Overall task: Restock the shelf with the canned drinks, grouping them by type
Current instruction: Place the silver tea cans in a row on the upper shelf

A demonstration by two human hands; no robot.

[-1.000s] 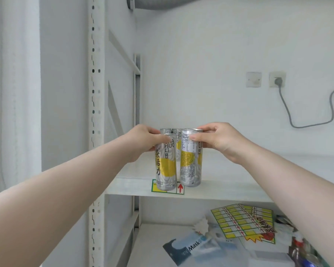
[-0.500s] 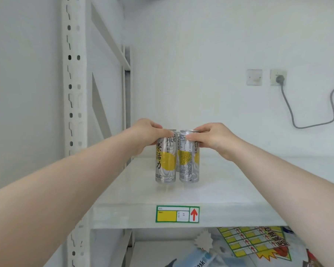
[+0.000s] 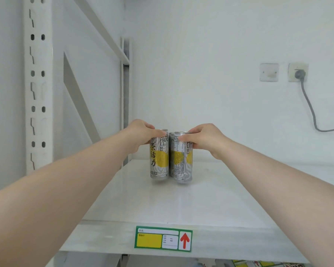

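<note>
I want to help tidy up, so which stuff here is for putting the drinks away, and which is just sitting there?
For the job:
- left can, gripped by the left hand
- right can, gripped by the right hand
- shelf
- shelf label

Just there:
- wall plug
- blank wall plate

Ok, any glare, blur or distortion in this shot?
Head view: soft, even light, faint shadow beneath the silver-and-yellow drink cans; slight sheen on the white shelf board; wide-angle stretching at the edges; small print on the green-and-yellow shelf tag is blurred.
</note>
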